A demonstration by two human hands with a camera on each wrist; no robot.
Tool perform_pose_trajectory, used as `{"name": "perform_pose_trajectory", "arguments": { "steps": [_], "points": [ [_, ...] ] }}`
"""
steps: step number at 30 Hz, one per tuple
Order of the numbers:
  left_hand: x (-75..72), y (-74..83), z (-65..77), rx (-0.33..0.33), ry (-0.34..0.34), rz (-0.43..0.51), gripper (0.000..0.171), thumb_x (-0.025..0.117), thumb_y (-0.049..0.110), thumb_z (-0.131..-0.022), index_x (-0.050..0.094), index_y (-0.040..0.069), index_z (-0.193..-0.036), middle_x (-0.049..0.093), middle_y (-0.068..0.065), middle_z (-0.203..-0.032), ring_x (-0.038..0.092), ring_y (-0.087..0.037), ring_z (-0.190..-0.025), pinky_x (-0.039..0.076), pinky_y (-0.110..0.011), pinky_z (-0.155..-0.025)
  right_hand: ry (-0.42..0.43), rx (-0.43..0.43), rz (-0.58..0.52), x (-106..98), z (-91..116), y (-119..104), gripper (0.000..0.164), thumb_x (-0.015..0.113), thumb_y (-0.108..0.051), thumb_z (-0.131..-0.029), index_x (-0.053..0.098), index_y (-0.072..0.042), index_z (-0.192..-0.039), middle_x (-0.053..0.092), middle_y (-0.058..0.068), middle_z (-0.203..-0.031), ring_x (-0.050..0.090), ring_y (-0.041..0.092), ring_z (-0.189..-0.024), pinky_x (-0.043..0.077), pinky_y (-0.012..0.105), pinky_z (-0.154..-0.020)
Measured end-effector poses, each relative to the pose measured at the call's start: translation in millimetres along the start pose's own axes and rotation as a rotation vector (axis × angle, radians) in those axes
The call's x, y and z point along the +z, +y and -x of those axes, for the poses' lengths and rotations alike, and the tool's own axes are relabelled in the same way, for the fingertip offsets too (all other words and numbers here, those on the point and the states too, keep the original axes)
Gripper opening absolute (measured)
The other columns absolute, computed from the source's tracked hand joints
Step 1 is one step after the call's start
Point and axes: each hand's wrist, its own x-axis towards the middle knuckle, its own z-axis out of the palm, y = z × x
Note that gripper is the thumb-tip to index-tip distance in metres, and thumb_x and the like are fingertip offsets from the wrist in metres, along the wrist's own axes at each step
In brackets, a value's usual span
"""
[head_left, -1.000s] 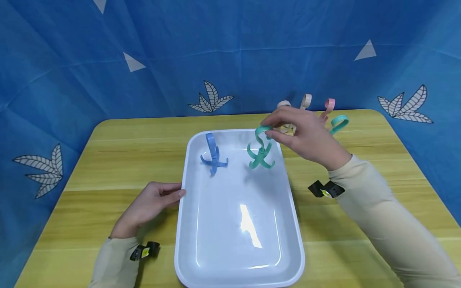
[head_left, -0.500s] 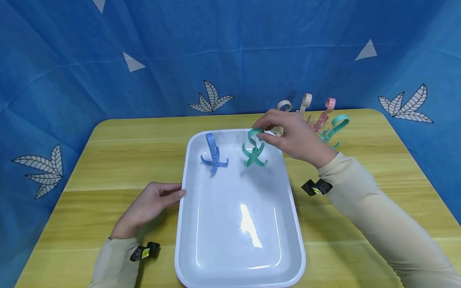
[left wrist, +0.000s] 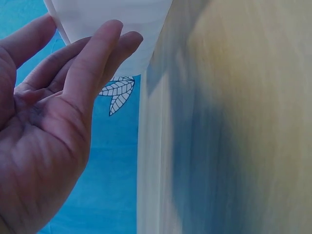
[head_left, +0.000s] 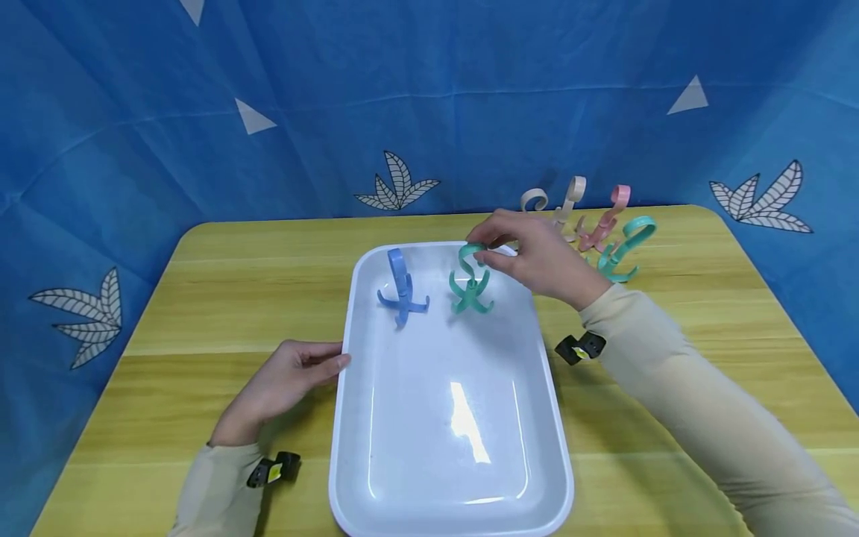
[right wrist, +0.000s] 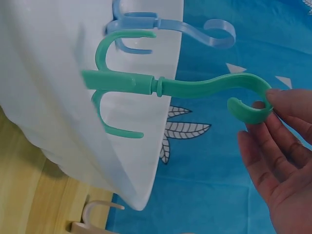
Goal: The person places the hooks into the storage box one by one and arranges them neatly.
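In the head view my right hand (head_left: 540, 253) pinches the curled top of a green four-prong swivel hanging hook (head_left: 471, 289), over the back right of a white tray (head_left: 451, 418). The right wrist view shows thumb and fingers on the loop of that green hook (right wrist: 195, 87), its prongs pointing away from the hand. A blue hanging hook (head_left: 403, 291) of the same form stands upright on its prongs in the tray's back left. My left hand (head_left: 282, 388) holds the tray's left rim; in the left wrist view its fingers (left wrist: 92, 63) lie against the tray's outer wall.
Behind my right hand, on the wooden table (head_left: 255, 298), stand another green hook (head_left: 624, 250), a pink hook (head_left: 607, 220) and two cream hooks (head_left: 572, 198), one partly hidden. A blue patterned cloth (head_left: 429, 89) hangs behind the table.
My right hand has moved left with the green hook, bringing it closer to the blue hook. The left hand and tray stay in place; hooks behind the right hand show more.
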Motion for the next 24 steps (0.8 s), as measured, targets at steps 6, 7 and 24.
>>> {"name": "perform_pose_trajectory", "arguments": {
  "steps": [6, 7, 24],
  "points": [
    [0.2, -0.4, 0.3, -0.001, 0.005, 0.005, 0.044, 0.061, 0.020, -0.100, 0.057, -0.012, -0.129, 0.061, -0.025, -0.125, 0.063, -0.030, -0.110, 0.055, -0.037, -0.089, -0.015, 0.018, 0.029, 3.4, -2.8, 3.6, 0.016, 0.072, -0.011, -0.091, 0.072, -0.008, -0.108, 0.067, 0.000, -0.102, 0.063, 0.016, -0.092, 0.056, 0.037, -0.084],
    [0.2, -0.3, 0.4, -0.001, 0.005, 0.005, 0.043, 0.061, 0.020, -0.100, 0.057, -0.012, -0.129, 0.061, -0.025, -0.125, 0.062, -0.030, -0.111, 0.055, -0.037, -0.089, -0.017, 0.020, 0.031, 3.5, -2.9, 4.1, 0.016, 0.072, -0.011, -0.092, 0.072, -0.008, -0.107, 0.067, 0.000, -0.102, 0.063, 0.017, -0.092, 0.056, 0.038, -0.084],
    [2.0, -0.4, 0.1, 0.003, -0.002, 0.028, 0.044, 0.060, 0.020, -0.101, 0.055, -0.013, -0.130, 0.060, -0.027, -0.126, 0.062, -0.032, -0.111, 0.056, -0.033, -0.087, 0.118, -0.051, 0.042, -8.1, 8.0, 12.1, 0.017, 0.073, -0.008, -0.090, 0.071, -0.006, -0.107, 0.064, 0.002, -0.116, 0.060, 0.020, -0.101, 0.052, 0.036, -0.085]
  ]
}}
